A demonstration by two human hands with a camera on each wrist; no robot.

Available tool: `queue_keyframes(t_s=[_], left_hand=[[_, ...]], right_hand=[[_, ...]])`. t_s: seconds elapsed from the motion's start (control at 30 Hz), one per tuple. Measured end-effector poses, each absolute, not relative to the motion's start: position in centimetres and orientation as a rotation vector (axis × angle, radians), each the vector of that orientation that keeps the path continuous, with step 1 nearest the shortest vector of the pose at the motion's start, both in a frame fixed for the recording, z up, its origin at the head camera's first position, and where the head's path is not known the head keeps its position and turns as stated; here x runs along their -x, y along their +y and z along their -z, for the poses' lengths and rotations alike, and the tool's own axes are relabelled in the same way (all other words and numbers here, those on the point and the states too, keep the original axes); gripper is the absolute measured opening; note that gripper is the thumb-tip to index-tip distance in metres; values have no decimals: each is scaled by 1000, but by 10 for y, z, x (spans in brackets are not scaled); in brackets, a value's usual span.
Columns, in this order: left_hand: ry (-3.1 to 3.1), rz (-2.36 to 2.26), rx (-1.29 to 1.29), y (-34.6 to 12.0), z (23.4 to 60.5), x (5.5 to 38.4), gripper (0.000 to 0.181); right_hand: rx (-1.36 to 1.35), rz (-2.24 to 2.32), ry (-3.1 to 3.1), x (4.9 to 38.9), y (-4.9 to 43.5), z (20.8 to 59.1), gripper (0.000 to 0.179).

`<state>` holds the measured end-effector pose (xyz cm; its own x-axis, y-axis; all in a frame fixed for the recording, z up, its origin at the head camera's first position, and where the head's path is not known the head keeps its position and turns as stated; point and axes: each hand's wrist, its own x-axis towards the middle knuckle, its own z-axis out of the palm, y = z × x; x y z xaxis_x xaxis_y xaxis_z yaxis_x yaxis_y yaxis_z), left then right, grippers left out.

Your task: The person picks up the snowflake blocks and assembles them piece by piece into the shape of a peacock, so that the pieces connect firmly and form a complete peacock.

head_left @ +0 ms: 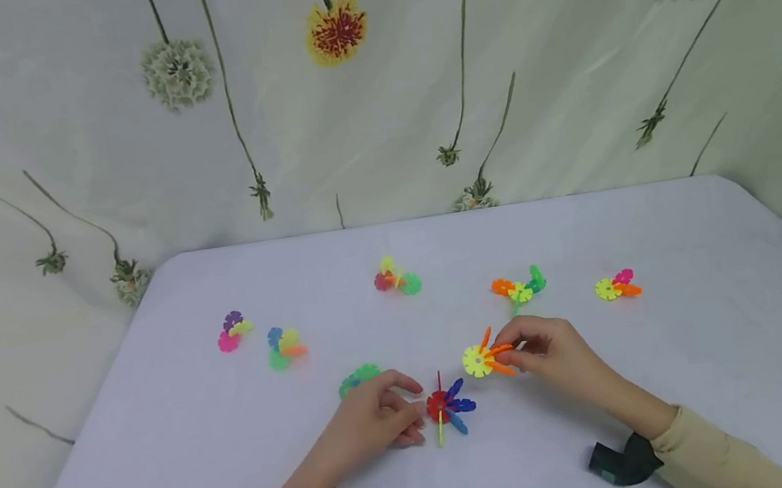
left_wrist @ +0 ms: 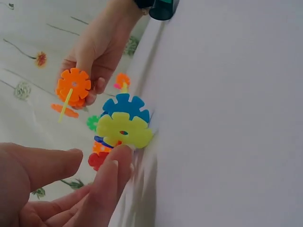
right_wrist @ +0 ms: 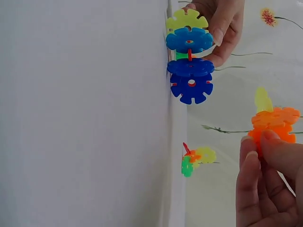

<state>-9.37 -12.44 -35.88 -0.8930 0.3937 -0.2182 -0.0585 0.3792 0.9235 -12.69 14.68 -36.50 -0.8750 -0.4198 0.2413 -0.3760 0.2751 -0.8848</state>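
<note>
My right hand [head_left: 555, 354] pinches an orange disc of a small cluster of notched plastic discs [head_left: 478, 361], a yellow disc with several orange ones slotted in. Raised above the table, the cluster shows its orange discs [right_wrist: 277, 124] between thumb and fingers in the right wrist view. My left hand [head_left: 379, 414] is beside a second cluster, a red disc [head_left: 439, 407] with blue and yellow discs fitted around it. In the left wrist view, thumb and fingers are spread apart, and a fingertip overlaps the lower edge of its yellow disc [left_wrist: 124, 128].
A green disc cluster [head_left: 360, 378] lies just behind the left hand. Farther back are more clusters: pink and purple [head_left: 230, 335], blue and green [head_left: 285, 347], red and green [head_left: 396, 279], orange and green [head_left: 521, 290], yellow and pink [head_left: 616, 286]. Patterned cloth [head_left: 371, 112] hangs behind the table.
</note>
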Motion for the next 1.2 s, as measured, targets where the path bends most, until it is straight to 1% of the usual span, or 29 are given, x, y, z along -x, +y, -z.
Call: queue_keyframes(t_s=[0.1,0.2,0.27,0.37,0.7,0.83,0.97,1.2], left_hand=[[2267,-1492,-320,-119,358,90,26],[2269,-1468,-318,-112,360,91,21],[2228,-1477,-319,-110,363,92,17],[2089,-1555,-272,-109,368,94,15],[1628,-1849,29,-118,371,80,24],[1621,-1866,62,-118,370,76,23],[1632,-1875,95,-119,371,77,22],[1634,-1894,70,-121,368,79,20]], right_hand=[[737,1653,2432,122,152,365,14],[755,1617,2419,115,155,366,17],[793,1600,2425,112,157,368,18],[880,1598,2443,111,158,371,17],[1013,1617,2545,106,152,365,19],[1086,1611,2561,103,148,361,18],[1119,1574,2609,102,149,359,22],[1196,1469,2607,103,147,359,25]])
